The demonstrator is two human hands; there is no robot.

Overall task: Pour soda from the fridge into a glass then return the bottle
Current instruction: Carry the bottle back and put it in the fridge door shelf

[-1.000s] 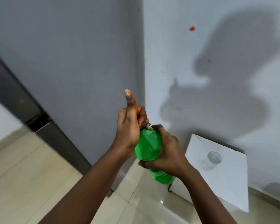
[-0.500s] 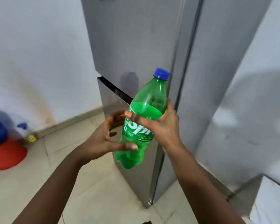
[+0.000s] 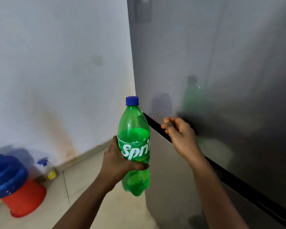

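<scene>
- Now the left hand (image 3: 117,161) is wrapped around the Sprite bottle (image 3: 134,146) at its label, thumb across the front, holding it upright and clear of the floor (image 3: 82,187).
- Blue cap (image 3: 132,100) is on the bottle, and green soda fills it to just above the label.
- Right hand (image 3: 180,134) is out in front at the fridge (image 3: 221,80), fingers loosely curled and holding nothing, fingertips (image 3: 166,123) just at the dark gap between the upper and lower doors.
- Both forearms reach forward from the bottom edge, the right one angled higher.
- Bottle sits just left of the fridge's front corner.
- Off to the left, a blue container (image 3: 6,176) rests on an orange bucket (image 3: 26,200) by the wall (image 3: 56,63), with a small blue-capped bottle (image 3: 45,167) beside them.
</scene>
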